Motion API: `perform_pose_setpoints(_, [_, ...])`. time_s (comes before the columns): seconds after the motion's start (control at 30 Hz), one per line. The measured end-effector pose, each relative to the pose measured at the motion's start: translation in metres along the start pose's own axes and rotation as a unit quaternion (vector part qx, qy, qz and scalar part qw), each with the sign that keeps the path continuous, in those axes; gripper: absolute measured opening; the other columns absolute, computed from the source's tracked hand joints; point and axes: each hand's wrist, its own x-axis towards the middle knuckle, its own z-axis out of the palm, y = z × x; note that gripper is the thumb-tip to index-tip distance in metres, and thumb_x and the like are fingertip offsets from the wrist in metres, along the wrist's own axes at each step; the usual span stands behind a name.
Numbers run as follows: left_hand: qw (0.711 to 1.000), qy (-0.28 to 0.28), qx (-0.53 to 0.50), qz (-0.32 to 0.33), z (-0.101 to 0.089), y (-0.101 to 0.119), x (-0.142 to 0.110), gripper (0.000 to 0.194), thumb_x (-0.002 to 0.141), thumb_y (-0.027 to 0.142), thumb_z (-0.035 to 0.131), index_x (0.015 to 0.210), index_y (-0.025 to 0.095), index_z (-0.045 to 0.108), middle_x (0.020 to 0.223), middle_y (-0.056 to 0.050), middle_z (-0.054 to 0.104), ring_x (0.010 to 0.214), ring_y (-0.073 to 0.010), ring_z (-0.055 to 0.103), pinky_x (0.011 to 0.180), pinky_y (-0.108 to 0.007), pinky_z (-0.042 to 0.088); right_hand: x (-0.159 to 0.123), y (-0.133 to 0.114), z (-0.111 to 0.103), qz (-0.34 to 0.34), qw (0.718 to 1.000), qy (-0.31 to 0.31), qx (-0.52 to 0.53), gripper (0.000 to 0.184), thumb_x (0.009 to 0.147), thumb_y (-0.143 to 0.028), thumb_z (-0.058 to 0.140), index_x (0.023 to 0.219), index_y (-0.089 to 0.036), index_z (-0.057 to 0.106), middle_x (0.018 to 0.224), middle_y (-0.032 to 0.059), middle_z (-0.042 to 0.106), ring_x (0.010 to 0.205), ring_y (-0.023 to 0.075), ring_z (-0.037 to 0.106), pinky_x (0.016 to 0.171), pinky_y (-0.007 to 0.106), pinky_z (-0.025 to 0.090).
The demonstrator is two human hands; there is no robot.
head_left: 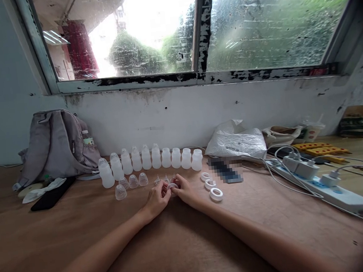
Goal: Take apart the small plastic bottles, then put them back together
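My left hand (157, 199) and my right hand (184, 188) meet over the middle of the table, fingers closed around a white bottle ring (172, 186). Whether anything sits inside that ring is too small to tell. Just behind my fingers stand clear bottle nipples (157, 180), partly hidden. To the left are several clear domed caps (120, 192). A row of frosted baby bottles (135, 159) runs behind; those on the left have capped tops, while bottles on the right (186, 157) stand open-topped. Three white bottle rings (216, 194) lie right of my right hand.
A grey backpack (60, 143) leans at the back left, with a black phone-like slab (52, 194) before it. A silver bag (236, 141) and a blurred-out dark object (226, 171) lie to the right. A power strip (351, 198) with plugs and loose cables occupies the right side.
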Motion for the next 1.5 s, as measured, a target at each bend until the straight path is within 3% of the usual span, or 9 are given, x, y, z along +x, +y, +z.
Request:
perform_pose_setpoints(0.37, [0.998, -0.018, 0.04, 0.038, -0.001, 0.006, -0.006, 0.009, 0.077, 0.027, 0.046, 0.082, 0.019, 0.046, 0.061, 0.003, 0.052, 0.051, -0.0107, 0.048, 0.051, -0.022, 0.037, -0.002, 0.003, -0.001, 0.013, 0.999, 0.001, 0.034, 0.012, 0.063, -0.012, 0.047, 0.072, -0.019, 0.044, 0.057, -0.0064, 0.046, 0.052, 0.0085, 0.043, 0.046, 0.018, 0.033])
perform_pose_setpoints(0.5, [0.998, -0.009, -0.064, -0.007, -0.001, 0.005, -0.004, 0.022, 0.082, 0.037, 0.041, 0.092, 0.019, 0.048, 0.062, 0.002, 0.056, 0.048, -0.0099, 0.049, 0.051, -0.022, 0.039, -0.004, 0.005, -0.003, 0.039, 0.997, 0.002, 0.062, 0.01, 0.066, -0.019, 0.049, 0.075, -0.019, 0.045, 0.055, -0.0067, 0.046, 0.045, 0.0077, 0.041, 0.04, 0.017, 0.031])
perform_pose_setpoints(0.63, [0.973, -0.016, -0.208, -0.1, -0.001, -0.001, 0.004, 0.038, 0.081, 0.043, 0.041, 0.108, 0.017, 0.042, 0.069, 0.0, 0.058, 0.044, -0.0078, 0.049, 0.04, -0.018, 0.034, -0.003, 0.005, -0.003, 0.079, 0.992, 0.002, 0.096, 0.012, 0.07, -0.028, 0.051, 0.075, -0.019, 0.046, 0.049, -0.0073, 0.045, 0.036, 0.0064, 0.037, 0.033, 0.017, 0.025])
perform_pose_setpoints(0.77, [0.959, -0.078, -0.247, -0.113, 0.001, -0.006, 0.008, 0.039, 0.071, 0.045, 0.056, 0.094, 0.013, 0.053, 0.074, -0.002, 0.056, 0.05, -0.0077, 0.049, 0.036, -0.016, 0.03, -0.003, 0.001, -0.002, 0.083, 0.992, 0.0, 0.097, 0.015, 0.069, -0.03, 0.055, 0.07, -0.018, 0.047, 0.048, -0.0066, 0.046, 0.037, 0.0061, 0.037, 0.033, 0.017, 0.026])
perform_pose_setpoints(1.13, [0.932, -0.098, -0.322, -0.139, -0.008, -0.007, 0.01, 0.038, 0.067, 0.044, 0.061, 0.087, 0.011, 0.059, 0.065, -0.002, 0.055, 0.057, -0.0104, 0.05, 0.043, -0.018, 0.036, -0.004, 0.0, -0.001, 0.082, 0.991, -0.028, 0.102, 0.019, 0.069, -0.035, 0.056, 0.071, -0.017, 0.048, 0.052, -0.0056, 0.05, 0.036, 0.0054, 0.038, 0.033, 0.016, 0.026])
perform_pose_setpoints(1.3, [0.903, -0.07, -0.386, -0.176, -0.006, -0.01, 0.01, 0.033, 0.061, 0.039, 0.068, 0.08, 0.011, 0.061, 0.063, -0.002, 0.057, 0.057, -0.0108, 0.051, 0.042, -0.018, 0.036, -0.006, 0.0, -0.001, 0.067, 0.994, -0.035, 0.081, 0.021, 0.071, -0.037, 0.054, 0.071, -0.017, 0.05, 0.055, -0.0043, 0.051, 0.038, 0.0057, 0.039, 0.035, 0.017, 0.029])
perform_pose_setpoints(1.4, [0.887, -0.029, -0.415, -0.198, -0.004, -0.017, 0.011, 0.034, 0.066, 0.043, 0.063, 0.079, 0.012, 0.059, 0.067, -0.003, 0.057, 0.058, -0.0106, 0.052, 0.042, -0.017, 0.037, -0.009, 0.0, -0.002, 0.05, 0.997, -0.036, 0.048, 0.021, 0.075, -0.038, 0.049, 0.079, -0.017, 0.051, 0.058, -0.0033, 0.051, 0.039, 0.0072, 0.042, 0.036, 0.018, 0.033])
perform_pose_setpoints(1.5, [0.866, 0.021, -0.444, -0.226, -0.004, -0.025, 0.015, 0.036, 0.071, 0.049, 0.055, 0.08, 0.015, 0.055, 0.07, -0.002, 0.057, 0.054, -0.0084, 0.052, 0.042, -0.017, 0.037, -0.001, 0.001, -0.006, -0.003, 0.995, 0.036, -0.09, 0.021, 0.081, -0.034, 0.039, 0.091, -0.018, 0.049, 0.068, 0.0001, 0.054, 0.045, 0.0097, 0.048, 0.041, 0.021, 0.039])
